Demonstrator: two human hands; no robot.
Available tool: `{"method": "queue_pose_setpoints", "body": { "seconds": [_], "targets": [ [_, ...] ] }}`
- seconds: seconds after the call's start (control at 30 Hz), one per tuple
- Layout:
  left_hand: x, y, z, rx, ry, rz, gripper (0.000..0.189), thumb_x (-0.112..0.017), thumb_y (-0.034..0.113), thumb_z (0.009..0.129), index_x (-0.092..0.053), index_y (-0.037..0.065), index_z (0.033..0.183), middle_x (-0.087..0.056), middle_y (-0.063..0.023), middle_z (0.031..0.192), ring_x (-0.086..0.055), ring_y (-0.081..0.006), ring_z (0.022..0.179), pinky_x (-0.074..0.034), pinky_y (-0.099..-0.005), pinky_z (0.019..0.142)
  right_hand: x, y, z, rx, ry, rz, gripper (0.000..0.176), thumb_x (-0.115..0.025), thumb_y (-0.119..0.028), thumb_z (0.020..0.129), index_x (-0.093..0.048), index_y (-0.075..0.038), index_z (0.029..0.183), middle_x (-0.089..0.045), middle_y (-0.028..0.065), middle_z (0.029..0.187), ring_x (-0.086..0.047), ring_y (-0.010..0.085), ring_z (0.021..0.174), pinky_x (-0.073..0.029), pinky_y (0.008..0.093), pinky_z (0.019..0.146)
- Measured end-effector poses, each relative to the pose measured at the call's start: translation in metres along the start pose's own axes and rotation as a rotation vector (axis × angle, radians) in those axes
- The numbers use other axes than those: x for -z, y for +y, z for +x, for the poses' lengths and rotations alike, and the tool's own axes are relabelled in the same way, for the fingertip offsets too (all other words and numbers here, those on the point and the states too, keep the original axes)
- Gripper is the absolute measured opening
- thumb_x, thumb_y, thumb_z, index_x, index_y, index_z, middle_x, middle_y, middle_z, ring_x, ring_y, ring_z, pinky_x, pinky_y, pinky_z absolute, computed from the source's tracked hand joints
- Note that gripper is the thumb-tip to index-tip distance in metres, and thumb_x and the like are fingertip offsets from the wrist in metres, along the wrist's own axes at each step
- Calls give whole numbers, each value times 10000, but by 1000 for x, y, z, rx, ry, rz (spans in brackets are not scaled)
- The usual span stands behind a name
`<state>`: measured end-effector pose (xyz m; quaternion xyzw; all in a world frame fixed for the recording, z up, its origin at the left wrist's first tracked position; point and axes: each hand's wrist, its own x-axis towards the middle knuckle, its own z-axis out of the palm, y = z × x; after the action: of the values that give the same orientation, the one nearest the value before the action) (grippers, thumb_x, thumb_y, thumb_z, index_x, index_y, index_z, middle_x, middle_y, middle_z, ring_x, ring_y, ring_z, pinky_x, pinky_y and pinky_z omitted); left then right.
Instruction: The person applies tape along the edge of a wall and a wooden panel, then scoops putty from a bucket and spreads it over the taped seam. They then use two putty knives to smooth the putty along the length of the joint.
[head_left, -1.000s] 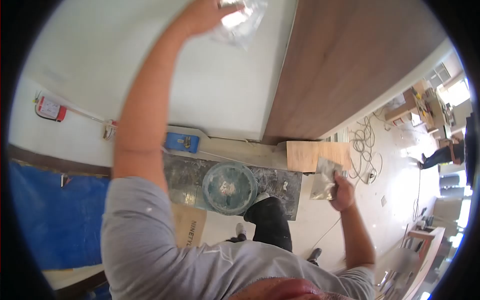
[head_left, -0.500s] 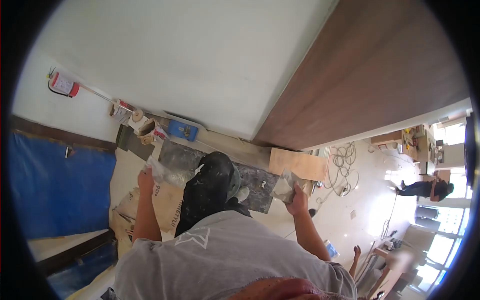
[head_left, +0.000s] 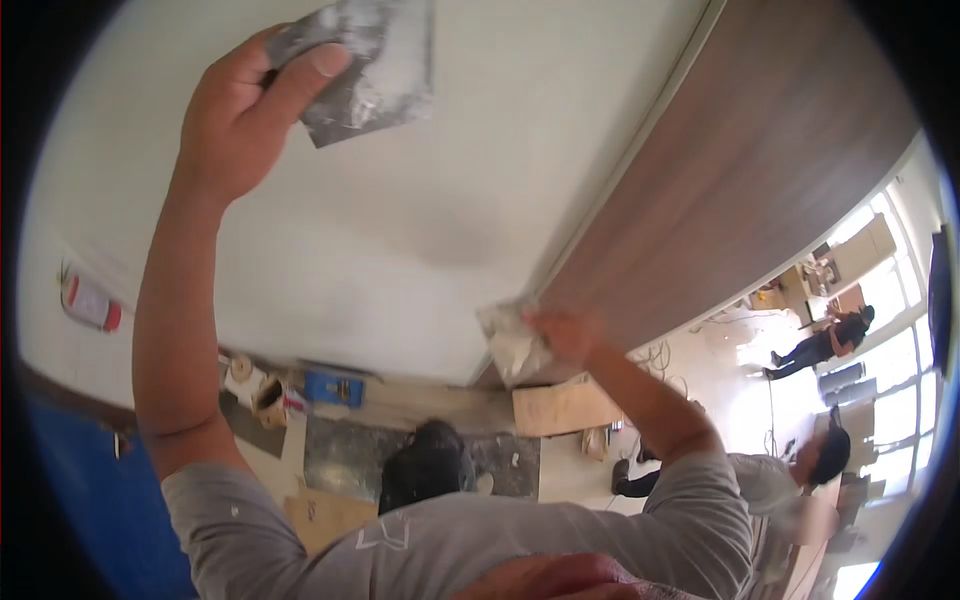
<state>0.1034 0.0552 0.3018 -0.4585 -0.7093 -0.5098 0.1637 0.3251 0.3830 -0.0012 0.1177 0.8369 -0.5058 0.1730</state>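
My left hand (head_left: 240,120) is raised high at the upper left, fingers and thumb closed on a flat grey plate (head_left: 385,75) smeared with whitish material, in front of the pale wall (head_left: 330,250). Lower and to the right, my right hand (head_left: 565,335), blurred, grips a square plate (head_left: 512,350) carrying a pale lump of paste. That plate is near the seam between the pale wall and a brown wood-look panel (head_left: 690,190).
A fire extinguisher (head_left: 92,302) hangs at the left above blue sheeting (head_left: 70,480). A blue box (head_left: 333,389), a wooden board (head_left: 565,407) and a dark mat (head_left: 345,455) lie below. Two people are at the right, one in a black cap (head_left: 832,450).
Both my hands have risen, the left much higher and now with a grey plate instead of clear plastic. The right plate has moved up and left. A capped person has come into view.
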Motion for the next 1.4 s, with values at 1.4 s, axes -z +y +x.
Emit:
{"method": "queue_pose_setpoints", "body": {
  "seconds": [1.4],
  "targets": [
    [-181, 95, -18, 654, -448, -1113, 273, -691, 246, 937, -708, 3, 1061, -727, -44, 962, -671, -128, 886, -536, -292, 793, 10, -298, -177, 355, 753, 1599, 481, -348, -473, 1056, -477, -175, 1411, -557, 60, 1390, -525, 298, 1270, -351, 529, 1082]
  ]
}}
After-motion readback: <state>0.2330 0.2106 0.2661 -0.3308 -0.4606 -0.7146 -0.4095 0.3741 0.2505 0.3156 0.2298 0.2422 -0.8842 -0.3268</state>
